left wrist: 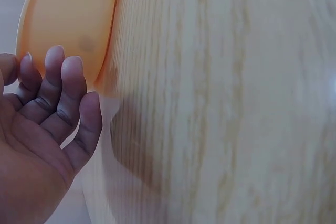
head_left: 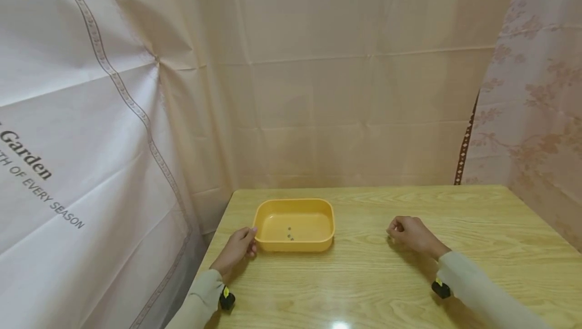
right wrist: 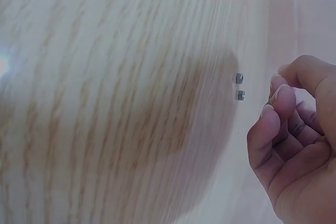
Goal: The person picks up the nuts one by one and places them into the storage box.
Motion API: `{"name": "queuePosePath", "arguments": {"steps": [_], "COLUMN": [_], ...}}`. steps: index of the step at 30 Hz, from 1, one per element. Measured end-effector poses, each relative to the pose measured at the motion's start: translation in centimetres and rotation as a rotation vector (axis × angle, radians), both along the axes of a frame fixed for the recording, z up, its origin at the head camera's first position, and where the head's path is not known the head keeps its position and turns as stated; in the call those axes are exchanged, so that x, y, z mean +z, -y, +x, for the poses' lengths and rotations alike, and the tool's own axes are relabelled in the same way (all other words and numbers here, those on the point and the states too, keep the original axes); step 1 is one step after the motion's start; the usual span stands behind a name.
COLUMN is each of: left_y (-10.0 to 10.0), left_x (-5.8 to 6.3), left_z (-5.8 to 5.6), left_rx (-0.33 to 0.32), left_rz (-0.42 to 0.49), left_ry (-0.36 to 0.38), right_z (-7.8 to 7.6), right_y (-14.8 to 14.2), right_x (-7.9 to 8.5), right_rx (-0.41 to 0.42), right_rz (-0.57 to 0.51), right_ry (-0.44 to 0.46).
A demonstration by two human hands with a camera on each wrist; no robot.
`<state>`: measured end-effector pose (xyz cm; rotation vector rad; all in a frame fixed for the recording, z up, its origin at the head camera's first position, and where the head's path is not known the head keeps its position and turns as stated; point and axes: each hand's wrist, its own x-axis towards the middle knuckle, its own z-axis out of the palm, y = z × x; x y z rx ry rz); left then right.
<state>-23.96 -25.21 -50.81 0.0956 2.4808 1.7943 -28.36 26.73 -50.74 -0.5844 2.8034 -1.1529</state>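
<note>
My left hand grips the near left corner of a yellow rectangular tray. Its thumb is at the rim and the curled fingers lie along the outer wall. Inside the tray, three tiny grey nuts rest on the bottom. To the right, over the wooden table, my right hand has thumb and fingertips brought together, with a bit of a small grey nut showing between them. Two more small metal nuts lie side by side on the table close to those fingertips.
The wood-grain table reaches back to a beige hanging cloth. A printed white cloth hangs along the left, and a flowered one on the right. Each wrist wears a small black device.
</note>
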Motion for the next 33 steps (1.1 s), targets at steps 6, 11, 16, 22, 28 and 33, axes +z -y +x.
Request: {"name": "queuePosePath", "arguments": {"steps": [6,11,16,22,28,33], "left_y": [0.1,0.1,-0.1,-0.1,-0.2,-0.3], "left_x": [-0.2,0.0,0.3,0.3,0.1,0.1], "left_z": [-0.1,0.0,0.3,0.4,0.4,0.3], "left_rx": [-0.001,0.013,0.023,0.017,0.009,0.017], "left_rz": [-0.006,0.001,0.005,-0.003,-0.005,-0.001], "left_ry": [-0.007,0.011,0.022,0.004,0.001,0.004], "right_z": [0.0,0.3,0.3,-0.2,-0.3,-0.3], "right_y": [0.5,0.9,1.3,1.6,2.1,2.8], "right_x": [0.5,1.0,1.2,1.1,1.2,1.5], "right_rx": [0.001,0.014,0.028,0.032,0.063,0.071], "right_rz": [0.009,0.009,0.010,-0.003,-0.011,-0.003], "right_ry": [-0.015,-0.045,-0.058,-0.028,-0.064,-0.087]}}
